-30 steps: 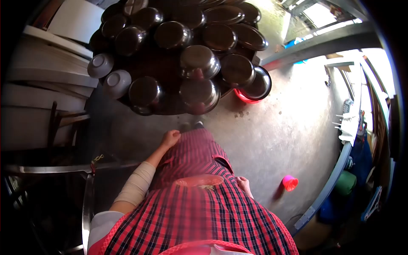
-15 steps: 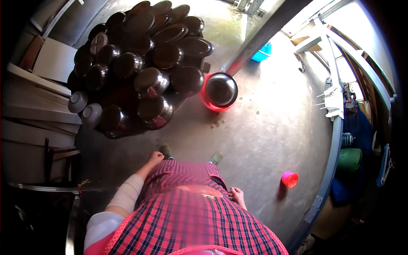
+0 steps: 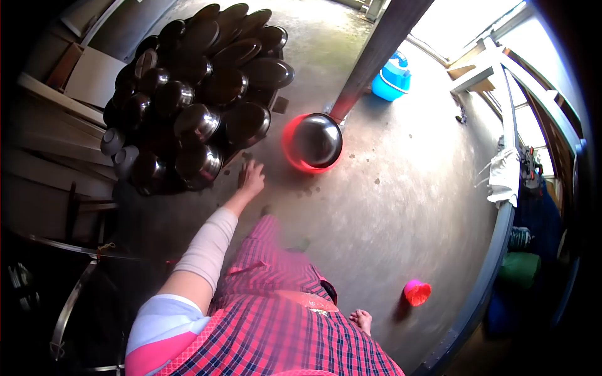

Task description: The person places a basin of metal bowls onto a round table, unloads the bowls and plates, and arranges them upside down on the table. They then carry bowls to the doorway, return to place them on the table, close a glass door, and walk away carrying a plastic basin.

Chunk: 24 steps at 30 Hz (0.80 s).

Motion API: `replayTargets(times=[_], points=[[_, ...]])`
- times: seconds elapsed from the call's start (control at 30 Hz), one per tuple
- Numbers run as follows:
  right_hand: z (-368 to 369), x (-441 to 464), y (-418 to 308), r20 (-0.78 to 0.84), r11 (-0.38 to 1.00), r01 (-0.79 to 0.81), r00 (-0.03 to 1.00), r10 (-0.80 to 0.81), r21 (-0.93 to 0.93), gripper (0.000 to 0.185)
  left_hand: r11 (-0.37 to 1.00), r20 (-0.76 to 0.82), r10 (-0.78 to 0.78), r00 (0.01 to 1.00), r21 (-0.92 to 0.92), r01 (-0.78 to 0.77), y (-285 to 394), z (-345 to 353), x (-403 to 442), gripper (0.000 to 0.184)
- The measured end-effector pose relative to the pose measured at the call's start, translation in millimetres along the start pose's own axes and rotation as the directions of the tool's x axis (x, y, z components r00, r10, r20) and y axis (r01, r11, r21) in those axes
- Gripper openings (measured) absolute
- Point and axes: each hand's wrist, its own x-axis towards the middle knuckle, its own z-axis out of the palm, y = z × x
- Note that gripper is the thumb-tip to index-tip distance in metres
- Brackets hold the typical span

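Note:
My left hand (image 3: 252,178) is stretched forward over the floor, fingers apart and holding nothing. It is between the crowd of dark shiny metal bowls (image 3: 199,164) and a red basin (image 3: 291,153), touching neither as far as I can see. In the basin sits a dark round metal bowl (image 3: 317,139). Beside the checked apron hangs my right hand (image 3: 362,321), its fingers curled in with nothing visible in them.
Two pale bowls (image 3: 126,160) stand at the near left of the metal ones. A post (image 3: 376,59) rises behind the basin, with a blue bucket (image 3: 392,81) beyond. A pink-red container (image 3: 417,292) is on the floor at right. White boards (image 3: 56,156) line the left.
My left hand has moved from beside the apron forward and opened out toward the bowls and basin. My body has stepped forward and the view has shifted. My right hand stays low by the apron.

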Motion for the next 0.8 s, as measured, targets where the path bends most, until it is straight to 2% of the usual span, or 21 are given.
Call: replayTargets(times=[0.07,0.17,0.2,0.23,0.3,0.37,0.47,0.57,0.67,0.8], points=[[5.7,2.5,-33.7,0.006,1.000,0.010,1.000,-0.010,-0.021,0.016,0.996,-0.020,0.031,0.999,0.082,-0.029,24.9,-29.0,39.5,0.044],[31.4,0.1,-92.1,0.067,0.997,0.069,0.995,-0.067,-0.022,0.020,0.974,-0.007,0.031,0.999,0.226,-0.029,28.3,-35.5,88.9,0.049],[35.8,3.2,-100.1,0.096,0.994,0.106,0.990,-0.104,-0.011,0.021,0.969,0.068,-0.035,0.997,0.247,0.017,25.6,-35.3,102.6,0.058],[40.3,6.5,-108.0,0.124,0.990,0.142,0.982,-0.141,0.002,0.022,0.964,0.049,-0.045,0.998,0.264,0.031,19.2,-30.7,113.3,0.060],[40.7,25.3,-118.7,0.139,0.985,0.167,0.975,-0.171,0.035,0.023,0.956,0.004,-0.088,0.996,0.281,0.084,5.1,-13.9,122.8,0.065],[43.3,26.6,-134.1,0.191,0.984,0.164,0.970,-0.149,-0.064,0.023,0.949,0.100,-0.156,0.983,0.293,0.121,-6.1,-5.7,125.7,0.069],[42.3,43.1,-152.7,0.214,0.976,0.125,0.973,-0.085,-0.180,0.024,0.967,0.209,-0.151,0.966,0.232,0.101,-15.4,-2.6,123.9,0.072],[52.2,42.4,-190.9,0.111,0.985,0.124,0.988,-0.110,-0.122,0.025,0.961,0.281,-0.192,0.940,0.248,0.122,-15.9,-1.2,124.1,0.074],[63.9,34.4,-236.0,0.156,0.981,0.168,0.976,-0.152,-0.097,0.028,0.957,0.277,-0.181,0.944,0.269,0.105,-17.8,0.2,123.9,0.072],[55.7,54.6,-260.8,0.205,0.969,0.239,0.953,-0.222,-0.060,0.022,0.955,0.247,-0.188,0.951,0.270,0.119,-12.7,1.2,127.0,0.068]])
